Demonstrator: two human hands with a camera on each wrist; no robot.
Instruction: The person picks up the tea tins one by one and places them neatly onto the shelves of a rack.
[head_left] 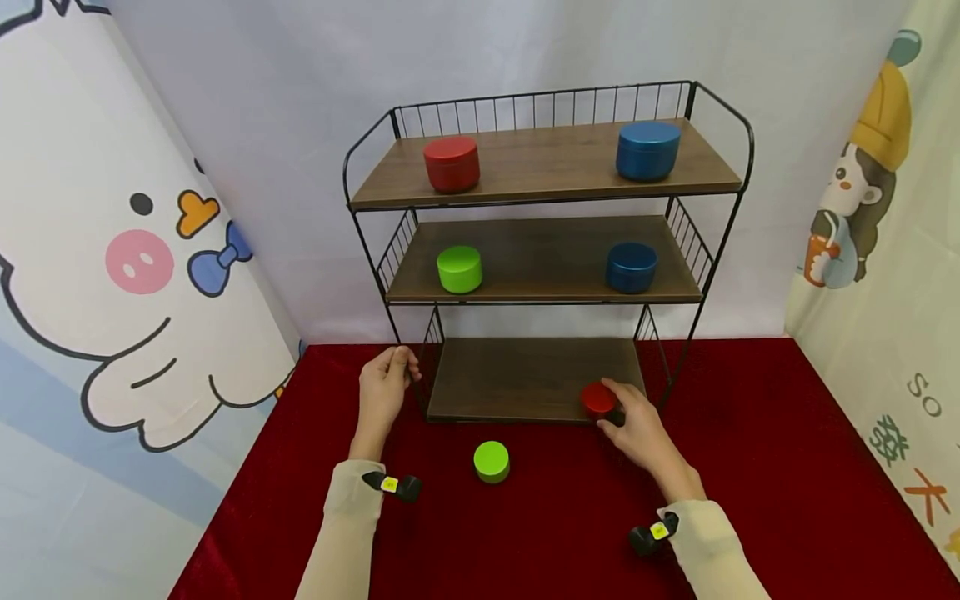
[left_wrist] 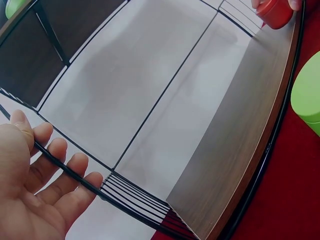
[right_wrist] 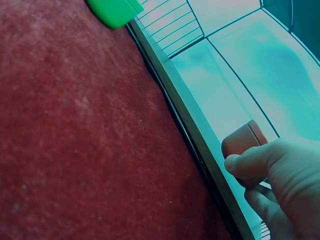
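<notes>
My right hand (head_left: 643, 429) grips a small round red tin (head_left: 597, 400) between thumb and fingers, over the right front of the rack's bottom shelf (head_left: 517, 379). In the right wrist view the thumb lies along the side of the tin (right_wrist: 242, 141). At the rack's left side, my left hand (head_left: 382, 392) holds the black metal post, its fingers curled about the rod (left_wrist: 70, 172) in the left wrist view. A light green tin (head_left: 491, 462) stands on the red cloth in front of the rack, between the two hands.
On the top shelf (head_left: 547, 158) stand a larger red tin (head_left: 452, 165) at left and a blue tin (head_left: 648, 152) at right. The middle shelf (head_left: 540, 250) bears a green tin (head_left: 460, 270) and a darker blue tin (head_left: 632, 268). Red cloth (head_left: 555, 533) covers the table.
</notes>
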